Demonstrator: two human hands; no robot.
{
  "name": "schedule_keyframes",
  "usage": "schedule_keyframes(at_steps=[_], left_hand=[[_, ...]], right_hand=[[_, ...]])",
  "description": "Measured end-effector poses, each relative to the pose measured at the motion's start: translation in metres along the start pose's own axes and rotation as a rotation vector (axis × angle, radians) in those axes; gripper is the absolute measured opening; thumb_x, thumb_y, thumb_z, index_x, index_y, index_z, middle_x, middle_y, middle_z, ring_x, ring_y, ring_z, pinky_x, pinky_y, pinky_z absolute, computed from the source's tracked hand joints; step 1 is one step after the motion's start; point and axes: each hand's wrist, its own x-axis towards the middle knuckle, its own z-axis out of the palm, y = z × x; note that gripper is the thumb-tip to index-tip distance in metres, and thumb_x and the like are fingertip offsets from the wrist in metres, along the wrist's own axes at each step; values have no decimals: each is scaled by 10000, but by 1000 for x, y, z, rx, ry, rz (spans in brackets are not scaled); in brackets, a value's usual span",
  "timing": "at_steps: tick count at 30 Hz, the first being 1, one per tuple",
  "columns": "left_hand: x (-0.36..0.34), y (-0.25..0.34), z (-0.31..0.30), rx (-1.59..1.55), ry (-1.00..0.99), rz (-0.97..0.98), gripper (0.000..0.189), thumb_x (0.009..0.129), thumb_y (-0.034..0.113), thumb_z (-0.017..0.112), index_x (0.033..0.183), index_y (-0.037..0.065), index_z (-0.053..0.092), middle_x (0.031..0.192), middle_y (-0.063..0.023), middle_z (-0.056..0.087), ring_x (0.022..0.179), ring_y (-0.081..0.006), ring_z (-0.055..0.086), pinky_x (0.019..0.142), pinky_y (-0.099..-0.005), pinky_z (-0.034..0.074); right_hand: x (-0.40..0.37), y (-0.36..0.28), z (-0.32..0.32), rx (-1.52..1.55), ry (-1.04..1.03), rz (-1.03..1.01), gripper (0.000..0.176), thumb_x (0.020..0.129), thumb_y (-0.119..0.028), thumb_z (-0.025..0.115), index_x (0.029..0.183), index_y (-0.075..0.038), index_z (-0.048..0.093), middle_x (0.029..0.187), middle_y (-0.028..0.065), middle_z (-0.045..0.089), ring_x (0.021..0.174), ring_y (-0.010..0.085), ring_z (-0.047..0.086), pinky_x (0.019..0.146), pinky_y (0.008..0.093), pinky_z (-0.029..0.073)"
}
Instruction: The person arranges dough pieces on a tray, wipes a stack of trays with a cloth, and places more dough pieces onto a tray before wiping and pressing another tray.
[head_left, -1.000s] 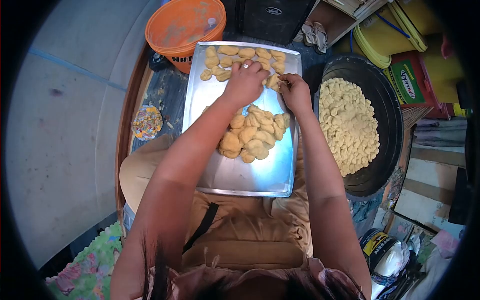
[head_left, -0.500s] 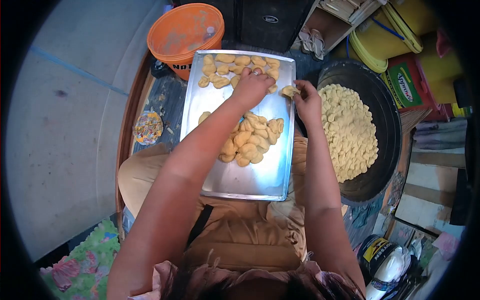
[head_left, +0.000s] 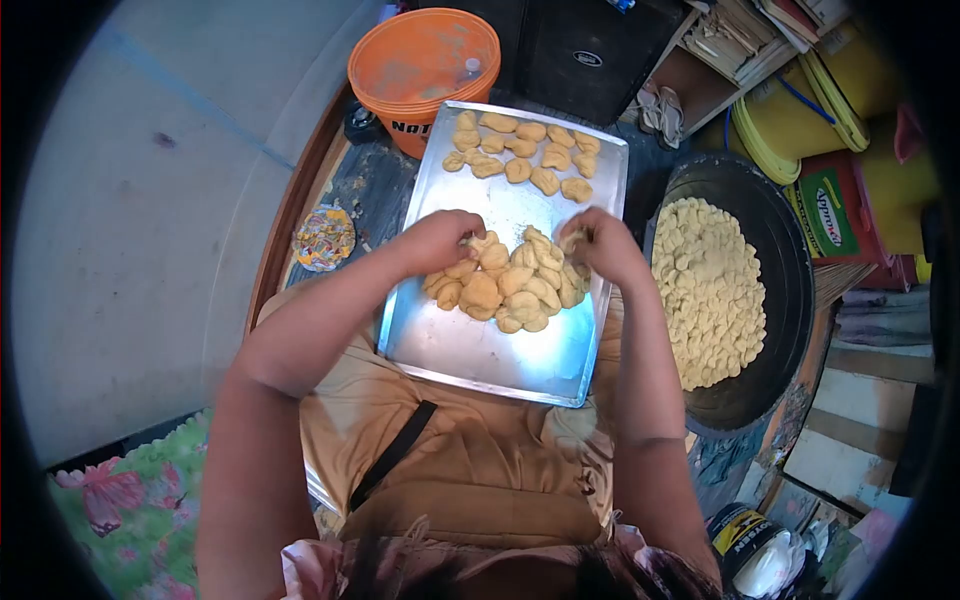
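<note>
Dough [head_left: 481, 294] lies heaped in rounded, folded lumps across the middle of the metal tray [head_left: 470, 361], the heap reaching close to the right edge and well short of the near edge. The left hand [head_left: 441, 243] comes in over the left edge, its fingers bent towards the thumb at the heap's far left side; whether they clamp a lump cannot be told. The right hand [head_left: 606, 247] is over the right edge, fingers curled down beside the heap's far right side; their tips are partly hidden, so whether they grip dough cannot be told either.

Towards the far edge, separate dough pieces [head_left: 518, 171] sit in loose rows, some touching, running from near the far left corner towards the right edge. The near edge rests at the person's lap [head_left: 465, 455].

Just outside the far left corner stands an orange bucket [head_left: 421, 62]. Off the left edge lies a round patterned item [head_left: 324, 238]. Beyond the right edge, a black basin [head_left: 786, 300] holds a broad mound of small pale pieces [head_left: 708, 290]. Past the far edge stands a black box [head_left: 590, 65].
</note>
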Motion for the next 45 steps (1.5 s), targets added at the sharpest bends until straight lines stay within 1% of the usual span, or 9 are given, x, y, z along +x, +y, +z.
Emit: schedule_keyframes(at_steps=[5,14,17,22,28,32,37,42,45], left_hand=[[7,-24,-33,-317,120,-256,265,840,154,689,1079,40,681,904,-131,673,838,-213,652,770,-332,503],[22,-63,-21,-2,474,-113,214,813,75,640,1022,39,669,992,-182,651,950,-346,632,842,-418,496],[26,-59,-25,-117,474,-134,263,796,68,643,1056,41,658,978,-174,651,939,-341,635,856,-413,493],[18,-65,-27,-7,239,88,357,748,103,696,1103,88,661,1166,-99,535,1158,-320,524,971,-401,440],[27,-64,-7,342,406,50,401,764,152,708,1156,118,629,1154,-87,543,1117,-289,517,958,-380,411],[24,-40,-5,442,504,195,357,804,215,673,1153,150,640,1132,-61,560,1179,-263,476,987,-419,345],[37,-25,9,457,387,296,380,812,253,675,1172,145,623,1197,-31,564,1196,-240,465,991,-441,320],[53,-6,17,493,356,359,364,812,277,688,1151,154,639,1127,-34,579,1167,-241,487,988,-434,321],[67,-4,24,490,361,245,331,812,256,684,1127,159,656,1094,-37,579,1161,-235,488,984,-440,323]], right_hand=[[57,-47,33,32,232,-205,202,746,-11,669,943,-45,694,946,154,631,844,264,640,753,339,506],[62,-87,91,-244,154,-187,244,769,-160,706,999,-84,681,1023,113,641,1007,297,613,864,393,491],[43,-99,101,-357,-244,-154,359,729,-207,752,1056,-88,666,1049,135,632,1026,319,615,890,395,495],[51,-70,69,10,260,-8,328,751,-86,703,1072,-51,652,1028,194,664,954,357,640,847,425,501],[45,-67,64,-183,323,-69,269,735,-140,763,972,-68,661,970,128,645,920,332,623,814,417,492],[20,-57,69,-255,-65,-122,225,737,-140,728,948,-77,682,960,123,650,906,328,629,794,411,499],[29,-43,43,10,404,65,200,761,-101,703,956,-55,706,953,151,664,874,320,655,790,392,511],[29,-8,47,-169,401,-89,289,755,-163,734,1026,-70,695,964,159,661,940,333,646,848,391,499],[9,-9,39,-132,206,171,336,732,-184,742,1037,-57,680,982,180,665,947,339,646,858,401,497]])
